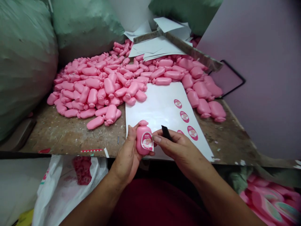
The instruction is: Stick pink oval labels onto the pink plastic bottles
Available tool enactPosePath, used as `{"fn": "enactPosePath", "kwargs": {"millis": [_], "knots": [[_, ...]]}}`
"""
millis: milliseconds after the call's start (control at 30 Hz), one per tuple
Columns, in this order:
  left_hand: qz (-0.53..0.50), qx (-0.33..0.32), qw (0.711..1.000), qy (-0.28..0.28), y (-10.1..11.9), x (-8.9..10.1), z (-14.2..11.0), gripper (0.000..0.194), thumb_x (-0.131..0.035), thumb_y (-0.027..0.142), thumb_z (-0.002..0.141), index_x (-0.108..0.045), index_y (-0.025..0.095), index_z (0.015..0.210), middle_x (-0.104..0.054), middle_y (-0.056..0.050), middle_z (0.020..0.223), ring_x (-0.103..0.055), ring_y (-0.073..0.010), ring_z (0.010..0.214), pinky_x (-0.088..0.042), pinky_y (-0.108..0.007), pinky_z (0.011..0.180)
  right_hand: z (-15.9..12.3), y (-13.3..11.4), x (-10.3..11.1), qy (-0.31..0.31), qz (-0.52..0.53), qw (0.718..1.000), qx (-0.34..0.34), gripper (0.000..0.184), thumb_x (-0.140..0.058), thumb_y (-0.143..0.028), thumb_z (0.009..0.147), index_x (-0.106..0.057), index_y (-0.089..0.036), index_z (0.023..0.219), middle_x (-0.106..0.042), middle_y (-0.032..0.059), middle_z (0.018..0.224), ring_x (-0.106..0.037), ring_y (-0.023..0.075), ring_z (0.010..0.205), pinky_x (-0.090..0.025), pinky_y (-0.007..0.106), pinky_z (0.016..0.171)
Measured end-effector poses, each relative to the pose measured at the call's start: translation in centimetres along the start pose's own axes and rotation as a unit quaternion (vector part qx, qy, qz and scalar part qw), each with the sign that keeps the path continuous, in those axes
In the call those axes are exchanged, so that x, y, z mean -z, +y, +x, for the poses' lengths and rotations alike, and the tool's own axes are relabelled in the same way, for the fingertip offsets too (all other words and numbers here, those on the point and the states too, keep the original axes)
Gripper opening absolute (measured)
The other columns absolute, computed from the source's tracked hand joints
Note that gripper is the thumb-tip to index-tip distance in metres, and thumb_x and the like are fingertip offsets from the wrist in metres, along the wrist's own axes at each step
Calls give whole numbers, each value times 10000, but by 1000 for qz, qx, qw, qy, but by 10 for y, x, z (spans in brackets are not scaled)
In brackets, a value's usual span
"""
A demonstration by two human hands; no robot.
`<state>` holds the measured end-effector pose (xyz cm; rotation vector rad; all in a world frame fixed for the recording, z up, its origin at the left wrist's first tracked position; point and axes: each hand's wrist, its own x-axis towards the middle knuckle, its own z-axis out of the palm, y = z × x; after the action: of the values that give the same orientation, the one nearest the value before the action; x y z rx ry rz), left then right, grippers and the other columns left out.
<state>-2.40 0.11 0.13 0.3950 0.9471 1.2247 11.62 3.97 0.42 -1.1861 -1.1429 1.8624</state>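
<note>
My left hand (125,158) is closed around a small pink plastic bottle (139,142), held upright with its neck up near the table's front edge. On the bottle's front sits an oval label (147,140) reading "BABY", with a pale lower right corner that sticks out past the side. The thumb and finger of my right hand (182,149) pinch at that label's edge. A black flat strip-like tool (166,132) pokes up from the same hand's grip; its lower end is hidden. Beneath both hands lies a white sticker sheet (155,103) with several oval stickers (184,116) at its right side.
A big heap of pink bottles (94,83) covers the table's back and left. More bottles (202,91) lie right of the sheet. Behind are white papers (160,47), a wooden bar (190,50) and green sacks (87,28). A white plastic bag (56,188) hangs below the edge.
</note>
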Motion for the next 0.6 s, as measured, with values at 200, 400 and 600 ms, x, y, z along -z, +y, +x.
{"fn": "enactPosePath", "kwargs": {"millis": [200,400,600], "knots": [[13,-5,1000,1,-1,0,1,605,-503,715,868,-593,228,1215,-683,-75,1073,-650,-195,937,-541,-273,711,3,0,0,-1,15,999,-30,330,-813,-469,673,-656,-190,753,-430,-74,554,-322,86,513,-273,263,527],[23,-16,1000,-3,-3,0,1,565,-460,692,903,-597,239,1213,-680,-70,1091,-639,-197,976,-535,-266,724,4,2,1,16,16,999,-33,346,-821,-476,655,-657,-185,743,-382,-83,548,-274,82,514,-248,266,525],[28,-14,999,10,-5,1,1,539,-463,668,914,-591,246,1224,-672,-85,1145,-633,-204,1003,-538,-264,724,6,5,1,20,20,999,-36,347,-825,-468,660,-661,-181,761,-391,-82,564,-271,81,524,-246,263,529]]}}
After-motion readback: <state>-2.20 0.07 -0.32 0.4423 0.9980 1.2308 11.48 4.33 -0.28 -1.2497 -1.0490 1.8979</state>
